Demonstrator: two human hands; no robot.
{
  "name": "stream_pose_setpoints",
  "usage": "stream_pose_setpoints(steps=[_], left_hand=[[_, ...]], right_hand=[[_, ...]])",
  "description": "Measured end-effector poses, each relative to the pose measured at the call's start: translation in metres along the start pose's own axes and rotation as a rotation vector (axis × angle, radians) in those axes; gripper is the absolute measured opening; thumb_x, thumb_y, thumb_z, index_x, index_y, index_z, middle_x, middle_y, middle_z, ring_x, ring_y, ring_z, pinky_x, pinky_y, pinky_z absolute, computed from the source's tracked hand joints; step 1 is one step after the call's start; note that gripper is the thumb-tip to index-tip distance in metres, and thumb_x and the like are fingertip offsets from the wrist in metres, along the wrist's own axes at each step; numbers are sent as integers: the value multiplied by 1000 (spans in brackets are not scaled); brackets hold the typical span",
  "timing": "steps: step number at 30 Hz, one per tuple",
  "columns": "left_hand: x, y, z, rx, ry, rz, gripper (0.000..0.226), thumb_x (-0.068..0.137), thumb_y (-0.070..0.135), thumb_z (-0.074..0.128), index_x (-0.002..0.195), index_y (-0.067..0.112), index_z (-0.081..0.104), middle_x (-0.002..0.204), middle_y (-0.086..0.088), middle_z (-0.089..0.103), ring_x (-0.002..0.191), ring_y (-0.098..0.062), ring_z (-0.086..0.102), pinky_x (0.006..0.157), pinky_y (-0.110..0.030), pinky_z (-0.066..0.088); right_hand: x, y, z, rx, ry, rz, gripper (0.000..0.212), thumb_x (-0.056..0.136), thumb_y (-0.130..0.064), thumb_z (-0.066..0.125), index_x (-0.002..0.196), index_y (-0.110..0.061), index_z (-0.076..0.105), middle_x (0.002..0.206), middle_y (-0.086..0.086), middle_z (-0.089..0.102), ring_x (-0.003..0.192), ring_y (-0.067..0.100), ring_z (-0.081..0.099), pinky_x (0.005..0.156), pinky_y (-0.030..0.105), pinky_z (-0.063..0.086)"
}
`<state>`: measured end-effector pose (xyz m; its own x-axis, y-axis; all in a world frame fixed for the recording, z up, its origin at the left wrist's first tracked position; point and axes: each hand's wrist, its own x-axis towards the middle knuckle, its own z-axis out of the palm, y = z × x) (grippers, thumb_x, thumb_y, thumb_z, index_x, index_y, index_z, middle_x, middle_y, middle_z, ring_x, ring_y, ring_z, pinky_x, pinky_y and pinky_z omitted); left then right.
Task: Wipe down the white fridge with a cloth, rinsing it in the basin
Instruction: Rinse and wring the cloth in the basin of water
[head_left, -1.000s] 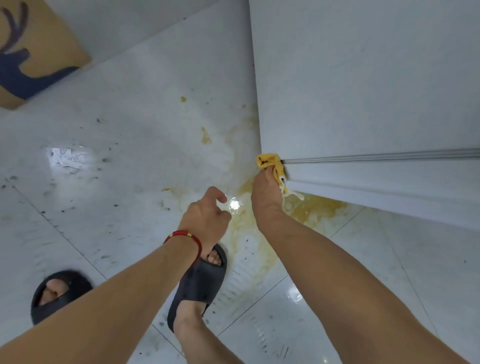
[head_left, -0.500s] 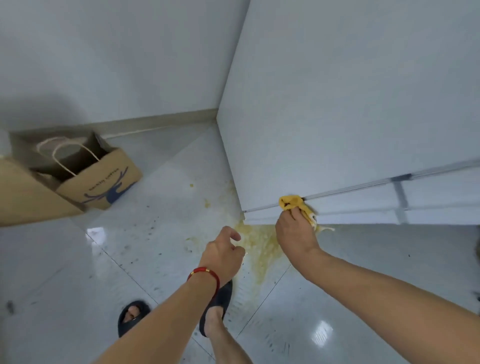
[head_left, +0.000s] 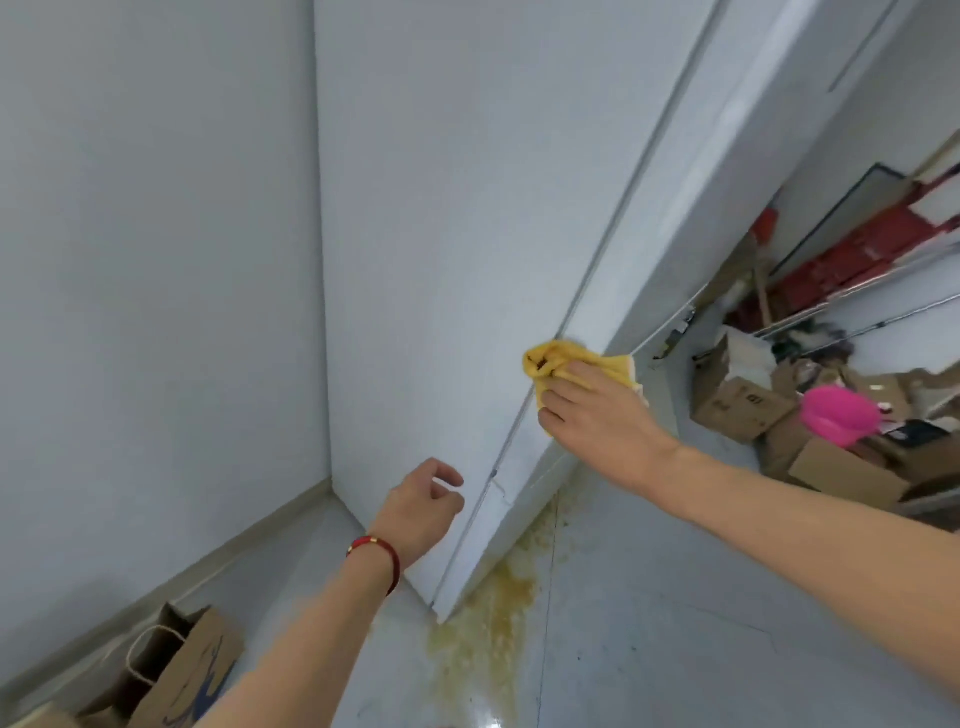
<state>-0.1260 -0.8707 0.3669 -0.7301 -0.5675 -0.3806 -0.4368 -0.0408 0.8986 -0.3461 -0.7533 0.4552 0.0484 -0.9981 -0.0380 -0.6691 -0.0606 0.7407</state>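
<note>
Two hands | right hand (head_left: 602, 415) fingers press yellow cloth (head_left: 550, 361) on fridge (head_left: 441, 234) edge | left hand (head_left: 421, 512) loosely curled (holding nothing)

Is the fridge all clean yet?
Not yet. The right hand presses the yellow cloth on the white fridge low at its front corner; the left hand holds nothing. Nothing shows which parts are wiped. The pink basin waits for rinsing.

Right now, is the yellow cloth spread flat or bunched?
Bunched: the yellow cloth is crumpled into folds under the right hand, pressed on the white fridge edge.
</note>
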Motion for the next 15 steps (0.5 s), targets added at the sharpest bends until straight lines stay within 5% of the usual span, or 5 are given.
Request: stream_pose_setpoints(steps=[3, 7, 12, 15], left_hand=[[-13, 45, 4, -37, -94, 105, 23, 90, 12, 59, 110, 20, 65, 103, -9, 72, 85, -19, 68, 81, -41, 59], [-41, 72, 31, -88, -259, 128, 49, 91, 1, 59, 137, 18, 53, 116, -5, 68, 101, -23, 68, 86, -38, 61], [-76, 83, 90, 18, -416, 142, 52, 81, 37, 74, 131, 33, 57, 119, 5, 71, 106, -9, 69, 91, -38, 60], [-87, 89, 141, -36, -490, 102, 37, 92, 31, 73, 126, 20, 63, 116, 0, 74, 106, -13, 71, 91, -42, 59]], right_hand=[[-40, 0, -30, 441, 236, 319, 37, 87, 8, 51, 106, -17, 71, 100, -2, 68, 100, 23, 63, 99, 39, 45], [-95, -16, -87, 1436, 213, 896, 57, 84, 16, 52, 117, -25, 75, 114, -10, 73, 101, 4, 65, 82, 9, 47], [-165, -42, -75, 2459, 273, 1318, 42, 91, 13, 48, 121, -6, 71, 102, 19, 72, 89, 28, 71, 73, 36, 60], [-209, -62, -49, 2778, 408, 1373, 44, 88, -6, 52, 130, 5, 62, 118, 26, 63, 108, 38, 63, 98, 48, 53]])
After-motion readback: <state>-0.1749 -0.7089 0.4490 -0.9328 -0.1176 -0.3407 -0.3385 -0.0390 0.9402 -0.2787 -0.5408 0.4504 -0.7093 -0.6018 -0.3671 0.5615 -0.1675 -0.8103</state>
